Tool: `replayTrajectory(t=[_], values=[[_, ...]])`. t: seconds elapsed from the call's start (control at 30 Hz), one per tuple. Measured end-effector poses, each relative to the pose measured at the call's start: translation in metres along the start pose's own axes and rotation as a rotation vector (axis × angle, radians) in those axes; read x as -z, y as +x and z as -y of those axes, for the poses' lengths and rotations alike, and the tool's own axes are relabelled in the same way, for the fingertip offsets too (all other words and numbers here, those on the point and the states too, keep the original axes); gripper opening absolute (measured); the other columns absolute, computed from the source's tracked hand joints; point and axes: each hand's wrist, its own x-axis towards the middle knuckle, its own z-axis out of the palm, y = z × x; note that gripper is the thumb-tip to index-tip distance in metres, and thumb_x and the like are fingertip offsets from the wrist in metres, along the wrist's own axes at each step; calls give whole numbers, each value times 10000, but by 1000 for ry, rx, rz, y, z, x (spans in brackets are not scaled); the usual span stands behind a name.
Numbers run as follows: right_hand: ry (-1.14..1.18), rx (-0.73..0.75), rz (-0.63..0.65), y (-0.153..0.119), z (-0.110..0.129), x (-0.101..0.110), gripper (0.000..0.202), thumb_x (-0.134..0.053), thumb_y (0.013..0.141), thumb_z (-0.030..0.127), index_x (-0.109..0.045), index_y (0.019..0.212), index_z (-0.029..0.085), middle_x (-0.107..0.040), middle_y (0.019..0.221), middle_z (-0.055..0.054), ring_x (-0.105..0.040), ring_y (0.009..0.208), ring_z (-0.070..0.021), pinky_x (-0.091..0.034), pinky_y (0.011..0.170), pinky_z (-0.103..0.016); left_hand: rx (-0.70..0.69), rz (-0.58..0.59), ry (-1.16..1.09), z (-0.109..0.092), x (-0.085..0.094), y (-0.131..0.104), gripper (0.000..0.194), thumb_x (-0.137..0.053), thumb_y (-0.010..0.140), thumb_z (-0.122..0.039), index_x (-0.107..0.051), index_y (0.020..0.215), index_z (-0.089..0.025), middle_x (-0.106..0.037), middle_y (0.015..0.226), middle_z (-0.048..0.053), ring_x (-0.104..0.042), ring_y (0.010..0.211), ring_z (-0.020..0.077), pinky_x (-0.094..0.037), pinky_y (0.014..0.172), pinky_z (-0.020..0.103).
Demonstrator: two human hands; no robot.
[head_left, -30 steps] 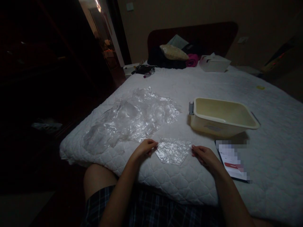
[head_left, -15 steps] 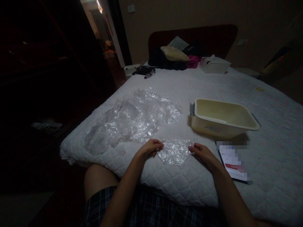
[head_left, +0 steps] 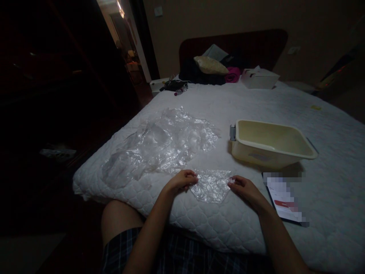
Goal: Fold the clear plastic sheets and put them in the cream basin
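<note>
Clear plastic film [head_left: 212,187] lies between left hand [head_left: 181,181] and right hand [head_left: 245,189], long axis running crosswise, each hand pinched onto the film's nearer end.

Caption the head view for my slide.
Left hand and right hand hold opposite sides of a clear plastic piece on a quilted bed.

Showed clear plastic film [head_left: 212,187] with silvery glints against a white bed cover [head_left: 216,228] in wavy quilting. Included a cream tub [head_left: 242,153] with grey handle [head_left: 232,133], white-and-red screen [head_left: 281,203], dark plaid garment [head_left: 121,243], magenta cloth [head_left: 232,75] and dark red-brown headboard [head_left: 256,45].
</note>
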Motion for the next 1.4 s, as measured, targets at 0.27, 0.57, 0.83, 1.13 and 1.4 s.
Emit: replayTrajectory(t=[0.27,0.57,0.83,1.13,1.4], values=[[-78,103,-14,3,-11,2,278,-673,652,427,-628,751,171,-599,702,-23,-534,654,-157,-415,585,-265,-20,2,-17,3,1,-3,303,-724,599,-287,-601,822,-123,-521,586,-45,-384,332,9,-262,321,144],[12,86,-36,2,-18,-2,256,-702,635,384,-631,758,171,-617,705,-26,-526,624,-145,-389,545,-259,-89,-31,10,8,0,-7,374,-731,617,-342,-647,878,-89,-495,533,-44,-367,352,18,-267,347,164],[-61,155,-23,-1,-21,3,251,-669,689,377,-633,838,179,-620,760,-27,-553,706,-171,-418,617,-284,-212,-19,93,13,0,-12,314,-673,688,-373,-690,814,-86,-480,487,-30,-366,371,34,-258,364,169],[-160,165,-135,-21,-4,9,514,-572,746,355,-482,1226,194,-599,1037,-84,-549,671,-140,-457,587,-289,-355,-84,169,26,0,-10,196,-580,676,-178,-701,823,-131,-582,728,14,-435,472,50,-317,402,161],[-804,639,-639,-52,48,-20,366,-363,874,260,-532,1159,105,-590,1104,-159,-534,1040,-251,-417,900,-429,-490,-120,310,22,-3,-15,221,-549,683,-128,-712,831,-153,-630,770,42,-550,678,128,-411,573,207]])
